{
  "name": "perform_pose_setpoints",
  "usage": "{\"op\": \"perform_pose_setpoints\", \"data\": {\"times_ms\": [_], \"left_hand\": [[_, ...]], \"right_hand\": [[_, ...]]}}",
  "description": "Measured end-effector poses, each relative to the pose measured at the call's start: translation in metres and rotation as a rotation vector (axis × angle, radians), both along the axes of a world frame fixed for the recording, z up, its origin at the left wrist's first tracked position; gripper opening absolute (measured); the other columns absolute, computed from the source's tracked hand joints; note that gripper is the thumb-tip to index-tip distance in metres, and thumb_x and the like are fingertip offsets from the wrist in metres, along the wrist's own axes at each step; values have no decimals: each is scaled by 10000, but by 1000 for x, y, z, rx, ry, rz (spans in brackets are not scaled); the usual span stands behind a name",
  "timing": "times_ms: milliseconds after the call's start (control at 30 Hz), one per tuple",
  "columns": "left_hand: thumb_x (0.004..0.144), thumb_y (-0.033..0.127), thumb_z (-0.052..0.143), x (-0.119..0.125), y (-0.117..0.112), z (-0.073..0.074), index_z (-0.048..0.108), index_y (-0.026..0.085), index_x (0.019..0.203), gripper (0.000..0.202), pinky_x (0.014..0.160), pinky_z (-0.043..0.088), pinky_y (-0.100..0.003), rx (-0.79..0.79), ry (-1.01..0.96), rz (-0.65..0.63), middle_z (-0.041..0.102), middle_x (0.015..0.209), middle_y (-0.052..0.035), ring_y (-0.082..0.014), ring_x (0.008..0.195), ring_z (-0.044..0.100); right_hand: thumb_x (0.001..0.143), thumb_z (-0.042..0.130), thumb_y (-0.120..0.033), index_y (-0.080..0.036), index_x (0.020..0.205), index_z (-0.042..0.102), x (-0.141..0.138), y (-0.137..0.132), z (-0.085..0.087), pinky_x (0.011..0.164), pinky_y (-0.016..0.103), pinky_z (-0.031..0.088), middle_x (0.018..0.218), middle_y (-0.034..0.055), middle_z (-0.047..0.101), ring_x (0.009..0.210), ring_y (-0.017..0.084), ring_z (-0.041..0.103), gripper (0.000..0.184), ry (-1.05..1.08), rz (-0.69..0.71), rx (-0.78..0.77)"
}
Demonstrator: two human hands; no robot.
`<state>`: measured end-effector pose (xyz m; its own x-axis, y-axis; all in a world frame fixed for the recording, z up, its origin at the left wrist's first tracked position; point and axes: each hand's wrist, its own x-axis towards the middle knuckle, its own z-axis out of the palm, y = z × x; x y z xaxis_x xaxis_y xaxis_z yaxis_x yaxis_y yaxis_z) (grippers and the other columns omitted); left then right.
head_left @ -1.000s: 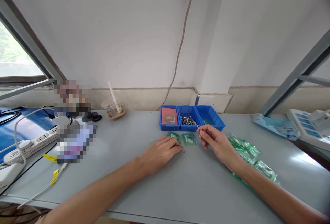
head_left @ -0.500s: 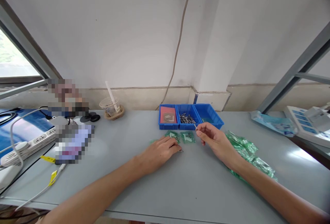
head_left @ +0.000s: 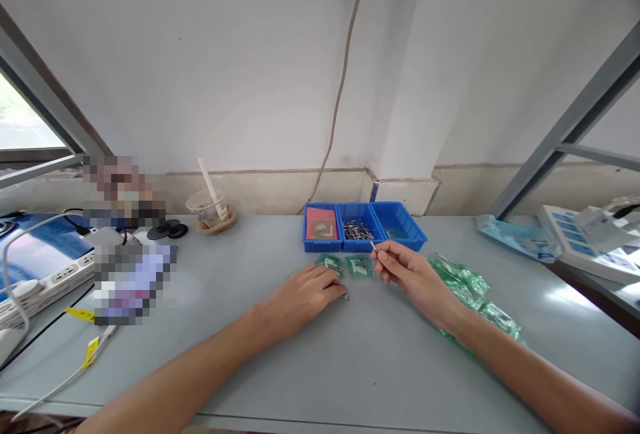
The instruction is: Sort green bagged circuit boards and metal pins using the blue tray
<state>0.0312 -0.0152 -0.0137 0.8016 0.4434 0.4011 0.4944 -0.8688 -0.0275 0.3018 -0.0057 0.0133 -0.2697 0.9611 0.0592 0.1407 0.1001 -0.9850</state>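
My right hand (head_left: 403,274) pinches a thin metal screw (head_left: 373,246) between thumb and fingertips, just in front of the blue bins. Low on the table rests my left hand (head_left: 307,297), fingers curled together. A small metal piece (head_left: 347,297) pokes out at its thumb tip; most of it is hidden. Behind the left fingers lies a small green packet (head_left: 330,262), partly covered, and beside it another green packet (head_left: 360,266). The middle blue bin (head_left: 356,245) holds many loose screws (head_left: 357,229). The left blue bin (head_left: 323,246) contains a reddish card or packet (head_left: 320,215).
The right blue bin (head_left: 400,221) has something greenish at its bottom. A pile of green plastic packets (head_left: 465,287) lies beside my right forearm. A plastic cup with a straw (head_left: 207,204), power strips (head_left: 70,271) and cables are at left; a light-blue packet (head_left: 515,237) is at right.
My right hand has drawn slightly down from the bin's front edge, with the screw in its fingers. My left hand stays nearly still. The whole view has shifted a little.
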Motion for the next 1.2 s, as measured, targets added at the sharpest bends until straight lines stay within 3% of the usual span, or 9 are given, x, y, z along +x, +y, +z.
{"op": "perform_pose_setpoints", "data": {"times_ms": [100,200,500,700,833,1067,1200], "left_hand": [[1073,99,443,0,0,-1,633,180,1237,263,868,512,-339,-6,-1,-2,655,1047,-75,-206,968,615],[1077,94,424,0,-1,0,630,178,1251,282,914,501,-364,3,-9,-10,655,1049,-80,-212,983,610],[1056,73,451,-1,-4,-2,603,179,1308,313,878,521,-360,-34,12,-13,641,1097,-91,-226,989,584],[1046,66,482,-4,-1,-7,612,189,1305,315,912,521,-370,-69,-2,-36,642,1158,-88,-231,1042,585],[1048,68,479,-3,-1,-6,617,191,1306,317,898,518,-375,-62,2,-53,652,1118,-81,-229,1016,590],[1065,62,429,0,1,-7,640,188,1268,319,905,490,-383,6,0,-47,658,1028,-70,-213,947,584],[1060,82,468,-2,1,-8,634,195,1291,306,893,494,-379,-25,13,-16,658,1035,-66,-218,947,580]], "right_hand": [[992,608,-578,-225,1016,669,-1,-2,3,693,303,465,870,20,592,727,154,504,359,142,42,-101],[991,629,-542,-231,1017,657,-2,-3,3,696,300,461,890,15,581,735,148,501,313,166,49,-101],[1041,533,-477,-258,1029,569,-3,-2,-4,734,345,476,864,13,595,768,190,550,221,-173,-94,244],[1035,555,-433,-260,998,579,-4,-8,0,743,325,444,969,24,626,872,201,569,178,-281,-148,345],[1011,610,-475,-249,983,601,-2,-6,0,714,314,438,876,3,580,776,176,528,228,-133,-54,249],[986,656,-518,-210,969,662,0,-3,1,668,296,411,849,-1,541,661,118,461,309,260,133,-159],[973,673,-518,-229,1013,631,-1,-3,-1,675,302,432,865,-5,548,673,127,482,295,189,106,-84]]}}
